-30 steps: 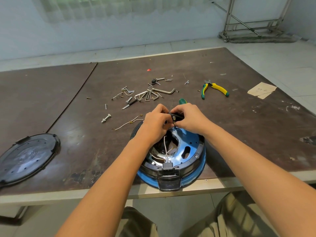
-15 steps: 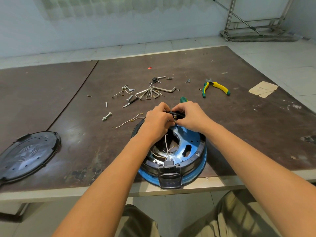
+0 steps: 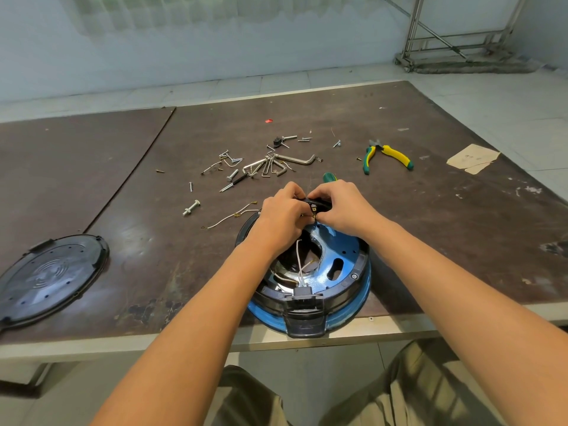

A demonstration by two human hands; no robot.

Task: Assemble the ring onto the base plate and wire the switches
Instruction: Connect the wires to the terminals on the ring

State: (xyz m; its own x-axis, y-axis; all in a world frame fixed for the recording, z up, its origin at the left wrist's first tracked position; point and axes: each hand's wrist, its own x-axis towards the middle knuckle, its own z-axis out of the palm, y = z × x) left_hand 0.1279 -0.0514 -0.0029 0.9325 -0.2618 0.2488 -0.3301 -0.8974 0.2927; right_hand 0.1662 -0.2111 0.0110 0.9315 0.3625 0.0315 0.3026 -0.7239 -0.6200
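Note:
A round blue base (image 3: 344, 259) with a black ring (image 3: 362, 281) around it sits upside down at the table's near edge. White wires (image 3: 299, 265) run inside it to a black socket (image 3: 304, 295) at the front. Above its far rim, a small black switch (image 3: 319, 205) with brass terminals is pinched between both hands. My left hand (image 3: 284, 216) holds its left end, fingers curled. My right hand (image 3: 341, 207) grips its right end. What the fingertips do at the terminals is hidden.
A black round cover (image 3: 49, 278) lies at the left. Loose wires (image 3: 230, 215), bolts (image 3: 191, 207), hex keys (image 3: 276, 164) and screws are scattered behind the base. Green-yellow pliers (image 3: 387, 156) lie far right, a green screwdriver handle (image 3: 329, 177) behind my right hand, cardboard (image 3: 473, 158) at the right edge.
Both hands stay on the switch above the base's far rim with only small finger shifts. The view has tilted slightly.

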